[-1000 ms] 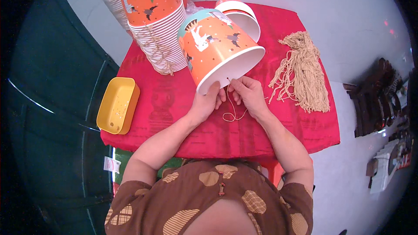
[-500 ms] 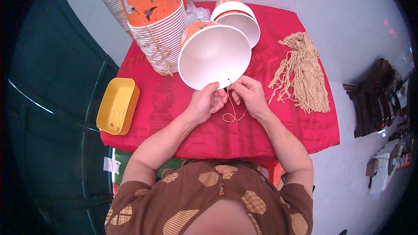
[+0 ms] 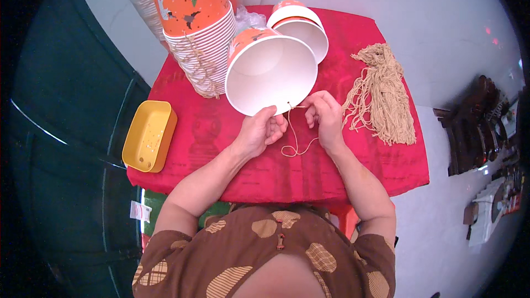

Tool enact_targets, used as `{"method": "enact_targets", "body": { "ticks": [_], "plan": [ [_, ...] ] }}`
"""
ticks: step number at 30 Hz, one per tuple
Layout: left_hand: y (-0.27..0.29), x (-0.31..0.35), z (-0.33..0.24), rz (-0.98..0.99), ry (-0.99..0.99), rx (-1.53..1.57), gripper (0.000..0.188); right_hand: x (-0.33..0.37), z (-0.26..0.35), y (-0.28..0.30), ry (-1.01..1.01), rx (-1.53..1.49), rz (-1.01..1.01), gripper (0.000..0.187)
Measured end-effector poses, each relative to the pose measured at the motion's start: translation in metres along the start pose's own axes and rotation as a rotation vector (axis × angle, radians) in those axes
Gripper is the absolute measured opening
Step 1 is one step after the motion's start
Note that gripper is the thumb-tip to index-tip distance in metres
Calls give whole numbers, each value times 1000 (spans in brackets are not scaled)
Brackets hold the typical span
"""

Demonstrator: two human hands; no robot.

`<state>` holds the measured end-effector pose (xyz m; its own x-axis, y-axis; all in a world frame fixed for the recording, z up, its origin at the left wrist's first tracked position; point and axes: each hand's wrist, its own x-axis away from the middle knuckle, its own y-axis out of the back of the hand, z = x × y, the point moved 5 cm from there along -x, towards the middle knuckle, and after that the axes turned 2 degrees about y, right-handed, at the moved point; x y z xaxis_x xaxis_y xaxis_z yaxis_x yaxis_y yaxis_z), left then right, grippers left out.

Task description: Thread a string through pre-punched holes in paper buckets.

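Note:
A white-lined paper bucket (image 3: pixel 270 74) with an orange printed outside lies tilted, its mouth facing me. My left hand (image 3: pixel 258 132) grips the near rim, thumb inside and fingers curled below. A thin tan cord (image 3: pixel 294 132) passes through a small hole near that rim, and its loop hangs down onto the red cloth. Just right of the hole, my right hand (image 3: pixel 324 117) pinches one end of the cord between thumb and forefinger, drawn out sideways. The other fingers of that hand are curled.
A tall stack of orange paper buckets (image 3: pixel 193 16) with cords stands at back left. More buckets (image 3: pixel 303 30) lie behind. A tan cord bundle (image 3: pixel 383 99) is at right, a yellow tub (image 3: pixel 149 135) at left. The red tablecloth (image 3: pixel 248 179) spans the table.
My right hand has moved slightly right and up, away from the hole, pulling the cord end out to the side. My left hand keeps its hold on the rim.

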<state>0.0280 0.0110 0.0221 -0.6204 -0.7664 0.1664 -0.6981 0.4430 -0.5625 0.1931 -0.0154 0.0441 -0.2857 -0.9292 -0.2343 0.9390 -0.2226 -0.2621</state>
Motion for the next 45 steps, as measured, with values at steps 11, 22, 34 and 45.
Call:
{"method": "enact_targets", "body": {
  "ticks": [11,22,34,45],
  "plan": [
    [3,4,2,-179,-47,-274,33,5,-13,-8,-44,167,195,27],
    [1,0,2,-163,-155,-243,19,5,-27,-11,-91,86,187,15],
    [1,-2,-1,-63,-90,-38,17,4,-6,-8,204,549,152,7],
    [1,0,-2,-70,-97,-89,21,13,19,-18,571,623,99,19]
  ]
}}
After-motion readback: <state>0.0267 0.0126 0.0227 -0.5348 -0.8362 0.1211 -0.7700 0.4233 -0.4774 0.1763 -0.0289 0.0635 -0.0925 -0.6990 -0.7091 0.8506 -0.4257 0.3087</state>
